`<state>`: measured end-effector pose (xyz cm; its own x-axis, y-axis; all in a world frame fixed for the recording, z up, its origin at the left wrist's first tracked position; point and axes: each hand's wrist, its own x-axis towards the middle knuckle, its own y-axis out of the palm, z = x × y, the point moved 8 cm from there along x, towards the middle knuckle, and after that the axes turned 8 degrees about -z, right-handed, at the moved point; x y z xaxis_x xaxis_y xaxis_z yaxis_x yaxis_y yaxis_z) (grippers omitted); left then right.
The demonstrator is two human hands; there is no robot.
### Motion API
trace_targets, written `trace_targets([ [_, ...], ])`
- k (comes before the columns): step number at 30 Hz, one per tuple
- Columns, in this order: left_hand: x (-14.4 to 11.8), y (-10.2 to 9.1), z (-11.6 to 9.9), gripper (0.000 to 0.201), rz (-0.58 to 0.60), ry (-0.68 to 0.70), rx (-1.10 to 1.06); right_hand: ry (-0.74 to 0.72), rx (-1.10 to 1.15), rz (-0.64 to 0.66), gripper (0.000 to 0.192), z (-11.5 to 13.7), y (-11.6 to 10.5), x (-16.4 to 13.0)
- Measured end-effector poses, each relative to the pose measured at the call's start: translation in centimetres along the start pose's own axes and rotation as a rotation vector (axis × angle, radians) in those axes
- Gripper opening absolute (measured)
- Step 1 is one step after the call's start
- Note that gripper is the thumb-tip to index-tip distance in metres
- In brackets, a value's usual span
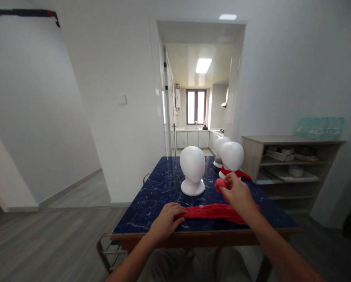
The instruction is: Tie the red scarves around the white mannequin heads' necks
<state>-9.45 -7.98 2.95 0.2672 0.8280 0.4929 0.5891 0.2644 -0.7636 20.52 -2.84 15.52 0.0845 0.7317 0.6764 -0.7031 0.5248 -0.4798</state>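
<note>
A long red cloth (212, 212) lies stretched along the near side of the blue table. On its left end rests my left hand (168, 220), fingers laid flat and thumb apart. My right hand (236, 192) is raised over the cloth's right part, closed in a pinch on a bunched red piece of cloth (221, 184). Whether this piece joins the long cloth is hidden behind the hand. A white foam mannequin head (192, 166) stands upright just beyond the cloth, between my hands and touched by neither.
Two more white heads, a nearer one (233, 156) and a farther one (221, 145), stand at the table's (152, 196) back right. Red fabric (245, 174) lies around the nearer one's base. A shelf unit (253, 156) with bottled water (320, 128) stands to the right.
</note>
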Motion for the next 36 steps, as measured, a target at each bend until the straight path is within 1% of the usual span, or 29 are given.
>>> trace_targets([
  [2,0.0,-0.2,0.0,0.036,-0.005,-0.024,-0.037,-0.131,-0.125,0.055,0.01,3.5,4.1,-1.8],
  [4,0.2,-0.4,-0.2,0.036,-0.013,-0.034,-0.065,-0.239,-0.216,0.109,0.007,5.9,7.8,-3.9],
  [5,0.3,-0.5,-0.4,0.036,-0.012,-0.034,-0.075,-0.281,-0.241,0.141,0.006,6.7,9.4,-5.0],
  [8,0.6,-0.4,-0.6,0.034,0.009,-0.045,-0.099,-0.346,-0.232,0.276,0.004,7.6,13.4,-8.4],
  [10,0.7,-0.3,-0.6,0.027,0.021,-0.071,-0.135,-0.338,-0.158,0.376,0.005,7.3,14.7,-10.2],
  [11,0.6,-0.3,-0.4,0.023,0.025,-0.086,-0.164,-0.328,-0.098,0.42,0.005,7.2,14.8,-10.7],
  [12,0.6,-0.3,-0.2,0.02,0.021,-0.103,-0.199,-0.316,-0.023,0.452,0.004,7.0,14.3,-10.8],
  [13,0.6,-0.5,0.2,0.017,0.006,-0.129,-0.238,-0.3,0.056,0.462,0.005,6.7,13.4,-10.3],
  [14,0.6,-0.7,0.8,0.016,-0.022,-0.165,-0.277,-0.28,0.129,0.446,0.008,6.3,12.1,-9.3],
  [15,0.6,-1.0,1.6,0.016,-0.06,-0.212,-0.308,-0.253,0.186,0.403,0.012,5.7,10.4,-7.8],
  [17,0.9,-1.6,3.5,0.019,-0.142,-0.321,-0.315,-0.173,0.191,0.222,0.02,3.2,6.6,-3.7],
  [19,1.9,-1.9,5.1,0.029,-0.194,-0.404,-0.254,-0.066,0.132,0.053,0.03,-0.5,3.6,0.4],
  [20,2.7,-1.8,5.6,0.036,-0.202,-0.425,-0.221,-0.014,0.118,0.013,0.035,-2.5,2.8,2.0],
  [21,3.7,-1.5,6.0,0.046,-0.203,-0.439,-0.199,0.024,0.113,-0.001,0.04,-4.5,2.6,3.3],
  [23,6.1,-0.5,6.5,0.066,-0.195,-0.46,-0.199,0.046,0.1,0.03,0.048,-8.1,3.6,4.9],
  [25,8.5,0.9,6.8,0.085,-0.179,-0.495,-0.221,-0.002,0.069,0.086,0.052,-10.7,5.4,5.3],
  [27,10.7,2.4,7.0,0.097,-0.18,-0.533,-0.254,-0.046,0.028,0.093,0.054,-12.6,6.8,5.0],
  [30,13.5,4.3,6.7,0.097,-0.202,-0.506,-0.345,-0.03,0.009,0.044,0.052,-14.6,7.7,4.2],
  [32,14.9,5.1,6.5,0.095,-0.248,-0.464,-0.373,-0.022,0.019,0.041,0.05,-15.3,8.1,3.8],
  [36,16.0,6.0,7.4,0.104,-0.368,-0.491,-0.31,-0.033,0.003,0.093,0.048,-15.9,8.9,3.5],
])
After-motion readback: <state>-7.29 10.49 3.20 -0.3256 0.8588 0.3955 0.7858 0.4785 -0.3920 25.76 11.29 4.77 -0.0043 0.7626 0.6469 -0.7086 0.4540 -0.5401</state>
